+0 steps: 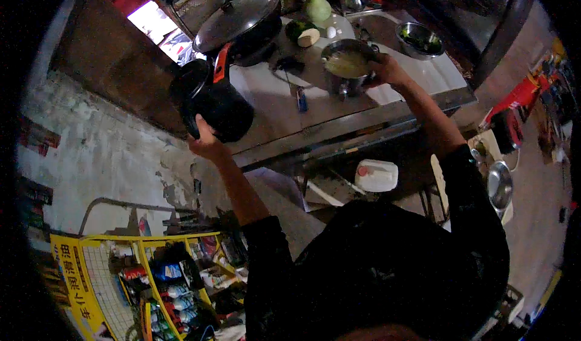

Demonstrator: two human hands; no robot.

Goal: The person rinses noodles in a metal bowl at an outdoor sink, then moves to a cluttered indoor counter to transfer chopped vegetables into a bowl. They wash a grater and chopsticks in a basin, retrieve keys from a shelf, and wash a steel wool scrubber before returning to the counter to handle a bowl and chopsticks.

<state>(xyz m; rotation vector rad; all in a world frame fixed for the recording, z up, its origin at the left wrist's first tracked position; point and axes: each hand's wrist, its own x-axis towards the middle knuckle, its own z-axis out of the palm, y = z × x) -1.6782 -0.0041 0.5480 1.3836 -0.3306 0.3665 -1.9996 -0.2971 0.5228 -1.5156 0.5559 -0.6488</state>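
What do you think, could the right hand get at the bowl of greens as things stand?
Probably yes: the bowl of greens sits just beyond the right hand, with nothing visible between them. That hand is busy at the side of the metal pot, though, so it would likely need to let go first.

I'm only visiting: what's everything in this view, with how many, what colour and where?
Metal pot: one, silver, pale contents, near counter's front
Black vessel: one, orange strip on top, left of metal pot
Lidded wok: one, dark, grey lid, back left
Gourd: one, pale green, counter's back
Metal bowl: one, silver, greens inside, counter's right
Counter: one, greyish, ahead of person
Jug: one, white, red cap, below counter
Basin: one, silver, right
Rack: one, yellow, lower left
Bottles: several, mixed, on rack
Other clutter: uncounted, too dim to name
Left hand: one, bare, at black vessel
Right hand: one, bare, at metal pot's right side
Sleeves: two, black, lower half
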